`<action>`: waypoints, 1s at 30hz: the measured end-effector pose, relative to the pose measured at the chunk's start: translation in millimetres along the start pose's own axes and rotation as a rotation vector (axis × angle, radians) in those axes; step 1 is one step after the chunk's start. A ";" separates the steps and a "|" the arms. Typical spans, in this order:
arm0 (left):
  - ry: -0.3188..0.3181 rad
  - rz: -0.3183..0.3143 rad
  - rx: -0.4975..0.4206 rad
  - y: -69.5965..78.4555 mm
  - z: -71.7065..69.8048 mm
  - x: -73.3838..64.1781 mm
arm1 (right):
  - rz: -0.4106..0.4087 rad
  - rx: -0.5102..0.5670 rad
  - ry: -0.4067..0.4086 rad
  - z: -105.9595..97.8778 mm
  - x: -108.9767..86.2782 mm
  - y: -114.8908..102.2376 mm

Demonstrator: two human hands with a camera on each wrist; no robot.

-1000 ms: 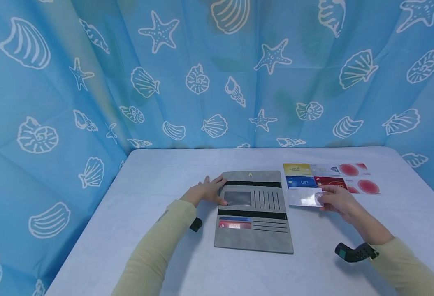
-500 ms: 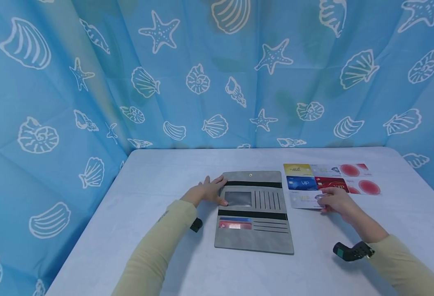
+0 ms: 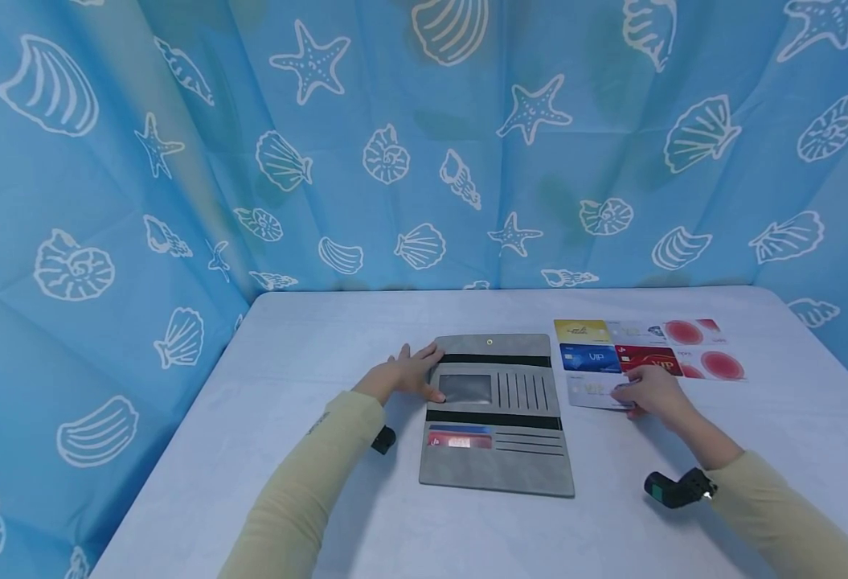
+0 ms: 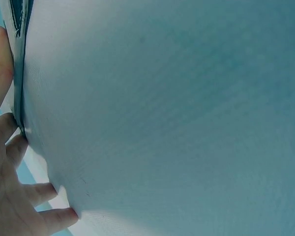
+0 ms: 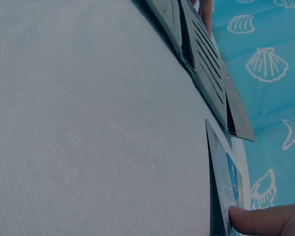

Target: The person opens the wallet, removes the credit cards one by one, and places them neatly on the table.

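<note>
A grey wallet [image 3: 496,473] lies unfolded on the table, with a red card [image 3: 460,441] and a blue edge showing in its lower left slot. My left hand [image 3: 411,376] rests on the wallet's left edge, fingers spread, thumb over the border. To the wallet's right, my right hand [image 3: 658,396] pinches the right end of a silver-white VIP card [image 3: 587,389]. In the right wrist view the thumb lies on top of that card [image 5: 220,169], whose near edge stands a little off the table; the other fingers are hidden.
Behind the right hand several cards lie in two rows: yellow [image 3: 581,330], blue [image 3: 588,358], red [image 3: 648,359], silver [image 3: 635,332], and white ones with red circles [image 3: 722,365]. A blue shell-patterned curtain [image 3: 409,145] hangs behind the white table [image 3: 308,338].
The silver-white card has shifted slightly right and toward me, and its glare is gone. My right hand has slid a little left over it. The left hand and wallet have stayed put.
</note>
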State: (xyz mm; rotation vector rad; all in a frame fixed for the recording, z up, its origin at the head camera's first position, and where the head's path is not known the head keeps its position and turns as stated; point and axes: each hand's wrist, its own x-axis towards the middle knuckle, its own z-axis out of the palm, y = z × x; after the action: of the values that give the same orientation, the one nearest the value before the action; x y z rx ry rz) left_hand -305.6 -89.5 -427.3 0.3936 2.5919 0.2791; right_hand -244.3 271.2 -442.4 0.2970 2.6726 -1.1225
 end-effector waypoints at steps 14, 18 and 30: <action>0.008 -0.005 -0.012 1.2 -0.6 -1.7 | 0.064 -0.203 0.020 3.1 14.1 -10.3; 0.010 -0.008 -0.010 2.2 -0.4 -2.9 | 0.055 -0.246 0.003 0.7 16.0 -10.6; 0.009 -0.008 0.005 2.0 -0.9 -3.3 | 0.005 -0.295 0.001 -1.8 16.9 -5.9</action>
State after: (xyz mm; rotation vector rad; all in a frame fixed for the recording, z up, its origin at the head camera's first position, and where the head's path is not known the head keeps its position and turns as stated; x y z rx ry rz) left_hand -302.9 -88.8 -424.6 0.3846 2.6031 0.2722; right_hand -262.3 270.2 -442.1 0.2507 2.7855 -0.7113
